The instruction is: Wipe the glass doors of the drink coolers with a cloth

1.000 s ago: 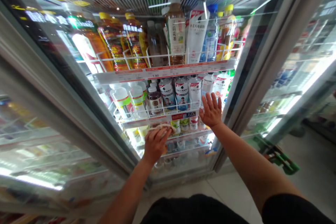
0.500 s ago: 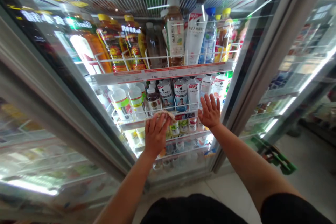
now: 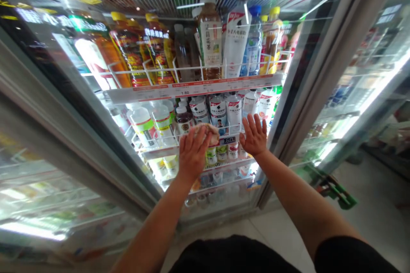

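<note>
My left hand (image 3: 191, 158) presses a crumpled pale cloth (image 3: 212, 133) against the glass door (image 3: 221, 207) of a drinks fridge. Its fingers lie over the cloth and cover part of it. To the right, my right hand (image 3: 254, 137) rests on the same glass, fingers spread, holding nothing. Behind the pane, dark-capped white-labelled bottles (image 3: 218, 108) stand on a shelf near both hands. Clear bottles with green-edged labels (image 3: 144, 123) are farther left on that shelf.
Upright metal door frames run along the left (image 3: 80, 145) and right (image 3: 315, 81). Taller bottles, one of them brown tea (image 3: 211, 40), fill the shelf above. A green and black object (image 3: 336, 192) is low on the right, above the tiled floor (image 3: 278, 226).
My left hand and the cloth have slid slightly right and up across the glass. My right hand stays spread in nearly the same place. The view has shifted a little.
</note>
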{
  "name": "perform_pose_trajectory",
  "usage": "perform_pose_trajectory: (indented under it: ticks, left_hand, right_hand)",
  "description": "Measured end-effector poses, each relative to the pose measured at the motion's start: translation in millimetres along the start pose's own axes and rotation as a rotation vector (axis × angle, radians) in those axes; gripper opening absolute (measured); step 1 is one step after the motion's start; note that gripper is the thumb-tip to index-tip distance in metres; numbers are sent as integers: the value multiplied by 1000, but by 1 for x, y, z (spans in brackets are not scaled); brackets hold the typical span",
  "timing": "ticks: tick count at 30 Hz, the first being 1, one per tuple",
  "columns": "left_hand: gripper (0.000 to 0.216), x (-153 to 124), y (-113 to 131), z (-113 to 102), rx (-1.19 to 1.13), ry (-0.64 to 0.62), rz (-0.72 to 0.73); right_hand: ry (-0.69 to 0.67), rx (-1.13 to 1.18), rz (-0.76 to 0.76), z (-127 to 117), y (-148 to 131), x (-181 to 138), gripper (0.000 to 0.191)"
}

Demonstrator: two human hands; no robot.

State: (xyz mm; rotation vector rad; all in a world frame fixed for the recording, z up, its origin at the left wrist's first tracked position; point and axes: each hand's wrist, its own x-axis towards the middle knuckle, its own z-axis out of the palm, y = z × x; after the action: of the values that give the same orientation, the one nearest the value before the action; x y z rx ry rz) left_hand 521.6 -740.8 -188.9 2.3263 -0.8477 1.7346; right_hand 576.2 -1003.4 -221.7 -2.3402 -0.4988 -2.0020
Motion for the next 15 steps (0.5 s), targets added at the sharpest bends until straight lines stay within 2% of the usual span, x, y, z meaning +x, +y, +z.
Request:
perform_pose_trajectory:
  ticks: [3,5,8,10,12,13,15]
  left_hand:
    - [53,42,-24,-8,38,146,-96]
    - [51,57,-31,-12,39,215,-136]
    - [49,35,-14,-7,-6,189,-109]
    - [48,7,4,0,-60,73,-12]
    - [48,-9,13,4,-92,-25,82]
    - [48,-7,12,4,-90,-33,98]
    - [49,11,0,0,-52,48,51]
  right_hand:
    - [-60,-12,24,2,2,-3,58]
    - [-86,13,46,2,2,-4,58]
    - [-55,18,35,1,1,-2,59]
    - [-13,1,9,0,1,0,60]
    - [-3,-3,0,0,1,1,60]
    - [-9,9,2,0,1,1,60]
    - [-18,50,11,0,2,0,61]
